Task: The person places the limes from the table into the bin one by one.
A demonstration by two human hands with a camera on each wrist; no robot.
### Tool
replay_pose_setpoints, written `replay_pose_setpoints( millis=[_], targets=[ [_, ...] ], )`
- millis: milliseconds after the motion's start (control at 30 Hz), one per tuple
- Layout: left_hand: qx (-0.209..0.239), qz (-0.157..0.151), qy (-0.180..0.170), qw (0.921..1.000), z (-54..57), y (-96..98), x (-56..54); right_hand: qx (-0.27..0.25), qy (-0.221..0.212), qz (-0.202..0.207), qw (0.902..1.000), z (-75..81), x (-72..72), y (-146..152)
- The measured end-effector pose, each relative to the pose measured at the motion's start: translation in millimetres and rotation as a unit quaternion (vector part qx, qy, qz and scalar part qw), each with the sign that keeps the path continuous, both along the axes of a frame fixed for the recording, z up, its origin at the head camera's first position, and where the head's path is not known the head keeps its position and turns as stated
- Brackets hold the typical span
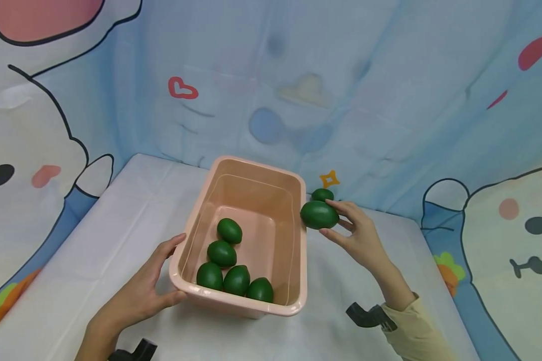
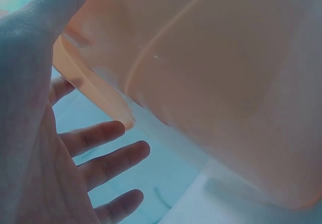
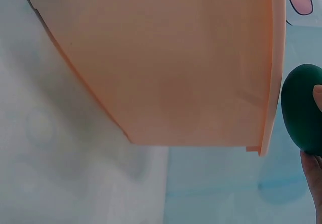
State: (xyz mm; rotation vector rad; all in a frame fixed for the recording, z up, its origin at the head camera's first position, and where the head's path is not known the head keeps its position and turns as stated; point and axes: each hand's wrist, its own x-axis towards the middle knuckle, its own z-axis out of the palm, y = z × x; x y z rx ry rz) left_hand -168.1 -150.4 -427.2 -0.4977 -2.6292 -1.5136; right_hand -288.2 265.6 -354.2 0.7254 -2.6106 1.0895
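A peach plastic bin (image 1: 244, 158) sits mid-table, tilted with its near end low. Several dark green, lime-shaped fruits (image 1: 222, 253) lie inside, gathered toward the near and left sides. My left hand (image 1: 140, 288) holds the bin's near left corner, thumb at the front and index finger along the left rim; its other fingers (image 2: 115, 166) are spread below the rim in the left wrist view. Between thumb and fingers, my right hand (image 1: 361, 235) pinches another green lime-shaped fruit (image 1: 319, 215) just outside the bin's right rim. That fruit (image 3: 304, 108) is cut off by the frame edge in the right wrist view.
One more green fruit (image 1: 322, 194) lies behind the held one, near the table's back edge. A white cloth covers the table (image 1: 343, 301). Blue cartoon-printed curtain (image 1: 235, 100) hangs behind and at both sides. Black wrist mounts (image 1: 366, 316) are worn on the arms.
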Motion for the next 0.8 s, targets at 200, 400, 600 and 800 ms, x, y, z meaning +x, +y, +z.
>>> replay_pose_setpoints(
  millis=[200, 400, 600, 800],
  targets=[
    [0.001, 0.0, 0.001, 1.0, -0.4, -0.4, 0.2, 0.007, 0.006, 0.0, 1.0, 2.9, 1.2, -2.0],
    [0.003, -0.005, 0.008, 1.0, -0.4, -0.5, 0.5, -0.001, 0.015, 0.01, 0.9998, 5.1, 1.2, -4.3],
    [0.004, -0.006, 0.012, 0.9999, -0.8, -0.4, 0.1, -0.002, 0.025, 0.022, 0.9994, 8.6, 2.8, -6.8],
    [0.003, -0.004, 0.011, 0.9999, -1.1, -0.5, 0.1, -0.005, 0.037, 0.036, 0.9987, 11.9, 4.0, -9.1]
  ],
)
